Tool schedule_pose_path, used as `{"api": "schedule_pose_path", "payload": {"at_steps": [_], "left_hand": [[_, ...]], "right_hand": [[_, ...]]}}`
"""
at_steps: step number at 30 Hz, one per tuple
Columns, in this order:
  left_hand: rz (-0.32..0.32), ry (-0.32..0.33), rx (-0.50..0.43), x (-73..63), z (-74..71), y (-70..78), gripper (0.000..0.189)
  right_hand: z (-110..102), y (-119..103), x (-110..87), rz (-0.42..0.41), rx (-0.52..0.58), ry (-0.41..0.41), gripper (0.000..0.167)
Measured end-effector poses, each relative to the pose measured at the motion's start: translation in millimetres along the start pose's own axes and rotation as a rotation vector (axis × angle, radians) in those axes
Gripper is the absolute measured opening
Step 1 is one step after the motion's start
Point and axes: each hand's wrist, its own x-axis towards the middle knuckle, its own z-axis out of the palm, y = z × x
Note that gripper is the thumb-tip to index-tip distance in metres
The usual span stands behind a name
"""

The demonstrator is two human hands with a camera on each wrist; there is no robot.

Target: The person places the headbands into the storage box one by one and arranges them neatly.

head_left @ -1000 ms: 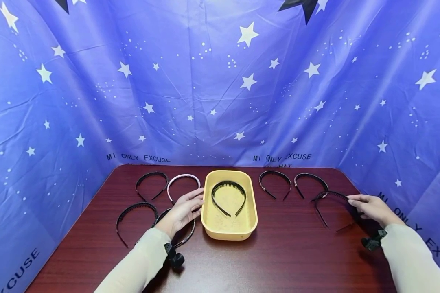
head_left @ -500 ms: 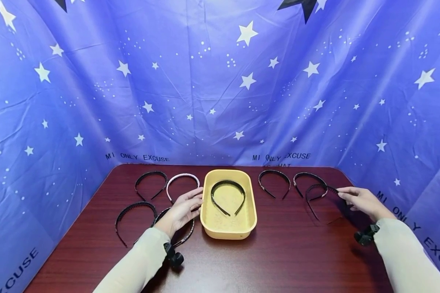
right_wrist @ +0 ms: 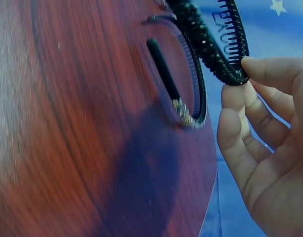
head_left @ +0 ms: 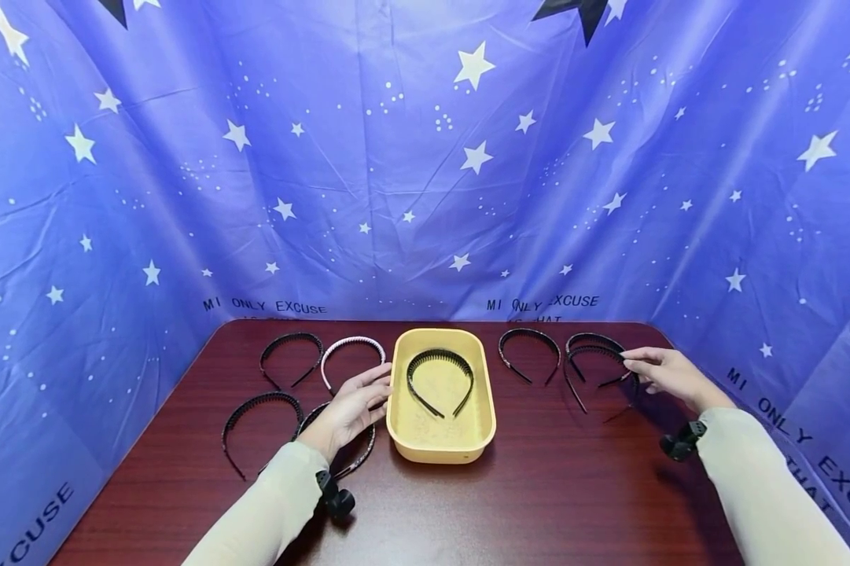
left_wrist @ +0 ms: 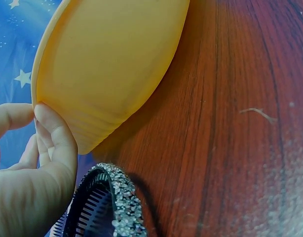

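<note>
My left hand point(head_left: 350, 407) pinches the left rim of a yellow plastic tub point(head_left: 441, 454), with thumb and fingers at the edge in the left wrist view. A black toothed headband point(head_left: 440, 354) lies inside the tub. At the right, my right hand point(head_left: 668, 373) holds a black headband point(right_wrist: 207, 44) by one side between thumb and fingertips; black sparkles cover its outer face. In the right wrist view it hangs above the table, and a second headband with a glittery section point(right_wrist: 201, 94) lies beyond it. In the head view the two overlap.
Left of the tub lie a pink headband point(head_left: 354, 339), black headbands point(head_left: 290, 336) point(head_left: 260, 395), and a glitter-covered one point(left_wrist: 128, 207) partly hidden under my left arm. Another black headband point(head_left: 529, 332) lies right of the tub. A blue star-printed cloth point(head_left: 425, 196) surrounds the dark red table point(head_left: 552, 503).
My right hand has moved left and slightly farther back with the black headband, bringing it over the headband at the back right. My left hand and the tub have stayed put.
</note>
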Motion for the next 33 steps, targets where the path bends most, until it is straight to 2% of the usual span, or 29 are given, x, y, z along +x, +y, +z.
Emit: {"api": "schedule_pose_path", "payload": {"at_steps": [11, 21, 33], "left_hand": [[-0.001, -0.002, -0.005, -0.6, -1.2, -0.5, 0.061], [-0.004, -0.015, 0.001, 0.0, -1.0, -0.3, 0.060], [-0.009, -0.018, -0.007, 0.1, -0.5, 0.1, 0.061]], "right_hand": [[21, -18, 16.8, -0.051, 0.011, -0.022, 0.046], [44, -39, 31.6, -0.056, 0.068, -0.045, 0.046], [64, -60, 45.8, -0.075, 0.047, -0.080, 0.045]]}}
